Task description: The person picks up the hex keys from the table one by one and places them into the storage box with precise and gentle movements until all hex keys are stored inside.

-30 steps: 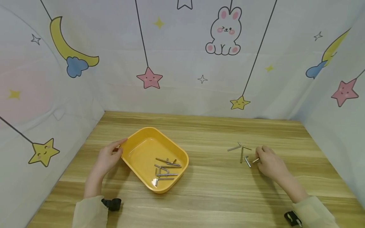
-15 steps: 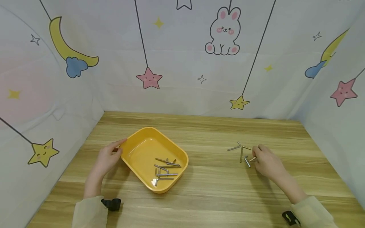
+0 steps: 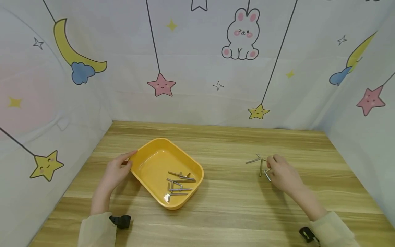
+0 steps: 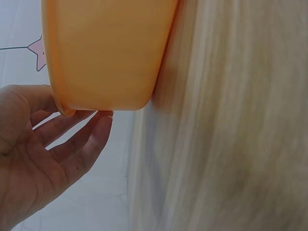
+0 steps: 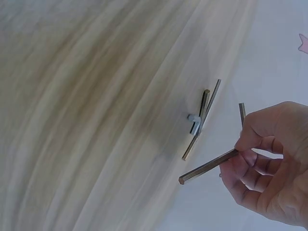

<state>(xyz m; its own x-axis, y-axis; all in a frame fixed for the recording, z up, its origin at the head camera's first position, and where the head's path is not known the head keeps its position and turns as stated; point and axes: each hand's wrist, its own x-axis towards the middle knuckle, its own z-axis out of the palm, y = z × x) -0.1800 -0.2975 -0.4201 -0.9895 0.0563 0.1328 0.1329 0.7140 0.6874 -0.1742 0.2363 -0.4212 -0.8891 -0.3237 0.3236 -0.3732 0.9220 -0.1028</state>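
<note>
My left hand [image 3: 115, 171] pinches the left corner of a yellow plastic bin [image 3: 185, 157], its fingertips against the outer wall in the left wrist view. Several L-shaped hex keys [image 3: 179, 194] lie in the bin's near right part. My right hand [image 3: 285, 175] pinches a hex key [image 5: 207, 167] between thumb and fingers; its two arms stick out on either side of the grip in the right wrist view. Close under that hand are a brassy hex key [image 3: 261, 167] and a short silver one [image 3: 267, 177]. Another silver hex key [image 3: 253, 160] lies just left of these.
The wooden table [image 3: 222, 212] carries everything. A white printed cloth [image 3: 197, 106] hangs behind it and along both sides. Black straps with small devices [image 3: 122, 221] sit at both sleeves.
My right hand has moved left with the hex key, from beside the loose keys to over them. The left hand and the bin have stayed put.
</note>
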